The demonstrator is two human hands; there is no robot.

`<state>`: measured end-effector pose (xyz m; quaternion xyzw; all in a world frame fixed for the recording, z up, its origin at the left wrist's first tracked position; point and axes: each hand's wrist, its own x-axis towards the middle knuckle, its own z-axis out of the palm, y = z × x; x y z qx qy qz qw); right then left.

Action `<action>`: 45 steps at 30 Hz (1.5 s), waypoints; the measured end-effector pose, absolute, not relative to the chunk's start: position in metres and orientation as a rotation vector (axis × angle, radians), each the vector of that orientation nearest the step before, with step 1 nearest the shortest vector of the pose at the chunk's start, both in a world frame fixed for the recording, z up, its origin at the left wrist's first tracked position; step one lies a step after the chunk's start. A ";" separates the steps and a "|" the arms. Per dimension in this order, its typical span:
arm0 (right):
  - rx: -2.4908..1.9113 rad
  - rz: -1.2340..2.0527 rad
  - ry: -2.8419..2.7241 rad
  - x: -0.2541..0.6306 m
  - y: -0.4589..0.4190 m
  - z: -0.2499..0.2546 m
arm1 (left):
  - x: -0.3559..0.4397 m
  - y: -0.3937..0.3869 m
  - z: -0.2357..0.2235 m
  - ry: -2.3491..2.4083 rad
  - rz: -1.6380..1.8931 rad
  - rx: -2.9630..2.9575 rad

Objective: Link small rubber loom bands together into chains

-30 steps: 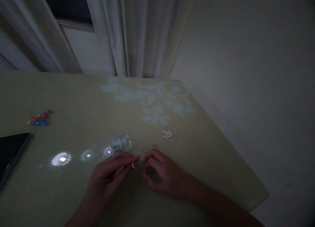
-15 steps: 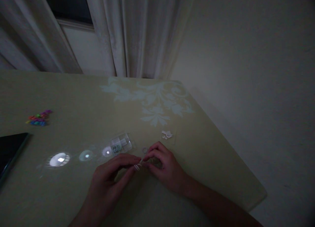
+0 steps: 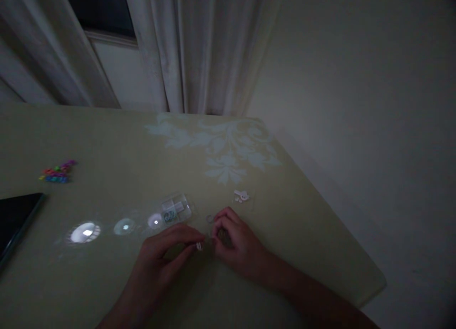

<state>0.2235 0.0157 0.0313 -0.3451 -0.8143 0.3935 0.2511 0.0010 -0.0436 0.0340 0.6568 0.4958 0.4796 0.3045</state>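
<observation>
My left hand (image 3: 162,253) pinches a small white piece (image 3: 199,246) with pale stripes between thumb and forefinger; it is too small to name. Just right of it, my right hand (image 3: 238,243) has thumb and fingers closed in a pinch, and what they hold, if anything, I cannot make out. A narrow gap separates the two sets of fingertips. Beyond the right fingertips lies a small pale ring (image 3: 209,218) on the table. Behind the left hand sits a clear plastic compartment box (image 3: 185,210), with small greenish rings (image 3: 169,216) in one compartment.
White small parts (image 3: 242,196) lie on a clear sheet or bag beyond my right hand. Colourful small pieces (image 3: 57,173) are heaped at the left, above a dark flat device (image 3: 17,219). The table (image 3: 320,243) meets a wall at the right; curtains (image 3: 203,48) hang behind.
My right fingertips have drawn slightly right, away from the left ones, opening a small gap. The left hand still pinches the white piece, now tilted differently.
</observation>
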 end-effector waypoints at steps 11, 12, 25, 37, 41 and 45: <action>-0.913 1.321 -1.943 0.230 0.026 0.046 | 0.003 -0.047 0.036 1.429 1.284 1.731; -0.934 1.235 -1.991 0.234 0.032 0.045 | 0.002 -0.047 0.036 1.458 1.307 1.695; -0.918 0.910 -2.424 0.248 0.042 0.036 | 0.002 -0.046 0.035 1.422 1.354 1.645; -0.791 1.439 -1.929 0.229 0.015 0.056 | 0.012 -0.049 0.033 1.226 1.285 1.717; -0.821 1.380 -2.017 0.235 0.021 0.053 | 0.009 -0.050 0.036 1.303 1.317 1.699; -0.825 1.167 -2.399 0.242 0.026 0.049 | 0.009 -0.051 0.039 1.378 1.335 1.581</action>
